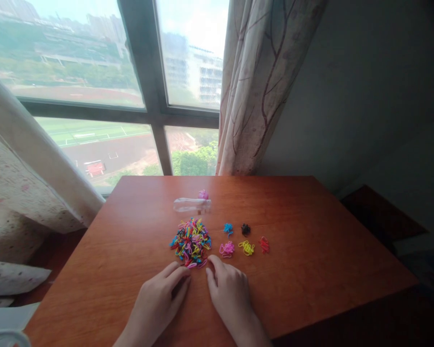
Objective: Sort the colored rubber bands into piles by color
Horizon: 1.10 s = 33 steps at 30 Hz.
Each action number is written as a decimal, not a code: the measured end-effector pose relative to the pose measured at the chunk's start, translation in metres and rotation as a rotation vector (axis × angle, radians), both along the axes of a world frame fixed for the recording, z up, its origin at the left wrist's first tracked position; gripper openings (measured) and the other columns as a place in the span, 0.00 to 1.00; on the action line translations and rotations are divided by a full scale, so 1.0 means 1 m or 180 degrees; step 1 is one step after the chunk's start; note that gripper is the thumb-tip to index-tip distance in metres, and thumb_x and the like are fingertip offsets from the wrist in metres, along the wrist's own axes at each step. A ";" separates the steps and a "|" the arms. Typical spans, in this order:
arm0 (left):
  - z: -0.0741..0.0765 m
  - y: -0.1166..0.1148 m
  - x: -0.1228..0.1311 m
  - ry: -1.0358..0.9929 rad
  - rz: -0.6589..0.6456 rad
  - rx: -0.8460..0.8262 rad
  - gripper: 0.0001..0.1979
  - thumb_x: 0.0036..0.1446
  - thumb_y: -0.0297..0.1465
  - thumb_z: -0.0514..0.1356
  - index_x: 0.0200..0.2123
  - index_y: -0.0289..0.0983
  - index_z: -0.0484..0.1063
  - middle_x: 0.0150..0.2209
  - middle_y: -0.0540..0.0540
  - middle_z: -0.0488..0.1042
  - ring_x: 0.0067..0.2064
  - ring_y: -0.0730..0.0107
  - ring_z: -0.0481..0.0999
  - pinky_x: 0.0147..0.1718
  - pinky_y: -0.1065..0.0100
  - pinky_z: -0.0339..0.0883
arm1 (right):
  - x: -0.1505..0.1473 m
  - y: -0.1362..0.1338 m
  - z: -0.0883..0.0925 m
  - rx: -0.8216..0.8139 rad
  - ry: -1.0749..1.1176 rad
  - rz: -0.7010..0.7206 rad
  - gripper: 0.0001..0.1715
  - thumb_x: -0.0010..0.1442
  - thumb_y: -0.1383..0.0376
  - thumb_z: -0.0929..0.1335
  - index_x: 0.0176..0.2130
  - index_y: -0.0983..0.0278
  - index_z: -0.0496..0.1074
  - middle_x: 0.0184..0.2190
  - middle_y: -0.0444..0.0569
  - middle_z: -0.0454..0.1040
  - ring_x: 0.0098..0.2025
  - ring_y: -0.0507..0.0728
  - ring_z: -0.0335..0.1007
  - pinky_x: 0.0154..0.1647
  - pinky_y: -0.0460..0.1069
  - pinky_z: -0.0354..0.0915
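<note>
A heap of small multicoloured rubber bands (191, 241) lies on the wooden table in front of me. My left hand (161, 294) is at the heap's near left edge, its thumb and index fingertip drawn together; anything between them is too small to make out. At the near right edge, my right hand (229, 289) has bent fingers, with the index fingertip beside the bands and the thumb slightly apart from it. Right of the heap are little sorted clusters: blue bands (228, 229), black bands (245, 229), pink bands (226, 249), yellow bands (246, 248) and red bands (264, 245).
Behind the heap, a clear plastic bottle-like container (190, 205) lies on its side, with a small pink-purple object (203, 194) by its right end. The brown table (311, 270) stands against a window (188, 144), with curtains (253, 86) at both sides.
</note>
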<state>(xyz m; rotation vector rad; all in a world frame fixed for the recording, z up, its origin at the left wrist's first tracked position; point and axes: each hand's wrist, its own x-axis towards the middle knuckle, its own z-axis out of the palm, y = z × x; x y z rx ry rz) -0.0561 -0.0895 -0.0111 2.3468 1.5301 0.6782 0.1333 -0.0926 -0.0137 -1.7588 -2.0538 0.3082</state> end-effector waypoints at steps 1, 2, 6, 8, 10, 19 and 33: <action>0.001 0.000 0.000 -0.0012 -0.0004 -0.0014 0.10 0.65 0.31 0.52 0.38 0.44 0.74 0.35 0.51 0.77 0.33 0.71 0.80 0.32 0.73 0.70 | -0.002 0.002 0.000 0.0012 -0.0022 -0.0003 0.12 0.62 0.70 0.67 0.46 0.58 0.72 0.31 0.45 0.79 0.30 0.56 0.76 0.28 0.46 0.56; 0.001 0.000 0.000 -0.0027 0.0000 -0.0022 0.10 0.64 0.31 0.52 0.38 0.44 0.74 0.36 0.51 0.77 0.34 0.71 0.80 0.32 0.73 0.70 | -0.004 0.004 0.000 0.0025 -0.0030 -0.0007 0.12 0.62 0.70 0.67 0.46 0.59 0.72 0.31 0.45 0.79 0.30 0.56 0.76 0.27 0.47 0.56; 0.002 0.000 0.000 -0.0113 0.0017 -0.0053 0.10 0.64 0.31 0.52 0.38 0.44 0.73 0.34 0.51 0.77 0.33 0.71 0.79 0.31 0.73 0.70 | -0.009 0.008 0.001 0.0098 0.0071 -0.0022 0.08 0.62 0.70 0.67 0.40 0.58 0.73 0.29 0.43 0.79 0.29 0.55 0.75 0.26 0.47 0.54; 0.003 0.001 0.000 -0.0143 0.0007 -0.0085 0.10 0.64 0.31 0.52 0.38 0.44 0.73 0.34 0.51 0.77 0.33 0.71 0.79 0.31 0.73 0.70 | -0.009 0.007 0.000 0.0140 0.0163 -0.0036 0.06 0.62 0.70 0.67 0.37 0.59 0.72 0.28 0.43 0.78 0.28 0.54 0.75 0.27 0.46 0.53; 0.003 0.001 0.000 -0.0151 0.0017 -0.0115 0.10 0.65 0.31 0.52 0.38 0.44 0.74 0.34 0.51 0.77 0.33 0.71 0.79 0.31 0.73 0.69 | -0.007 0.005 -0.001 0.0156 0.0289 -0.0013 0.06 0.61 0.70 0.67 0.35 0.59 0.71 0.27 0.42 0.77 0.28 0.54 0.74 0.27 0.46 0.53; 0.002 -0.002 -0.001 -0.0136 0.0030 -0.0110 0.09 0.64 0.30 0.52 0.38 0.44 0.73 0.34 0.52 0.76 0.33 0.71 0.79 0.32 0.73 0.69 | 0.025 0.001 -0.006 0.0443 0.0866 -0.0234 0.13 0.68 0.62 0.63 0.33 0.61 0.72 0.21 0.42 0.70 0.23 0.52 0.68 0.27 0.45 0.56; 0.005 -0.001 0.000 -0.0195 0.0052 -0.0048 0.09 0.64 0.30 0.52 0.38 0.44 0.73 0.34 0.51 0.77 0.33 0.72 0.79 0.31 0.74 0.69 | 0.044 0.009 -0.011 0.0660 0.0570 -0.0453 0.16 0.68 0.60 0.61 0.36 0.62 0.75 0.21 0.44 0.72 0.22 0.52 0.69 0.26 0.45 0.58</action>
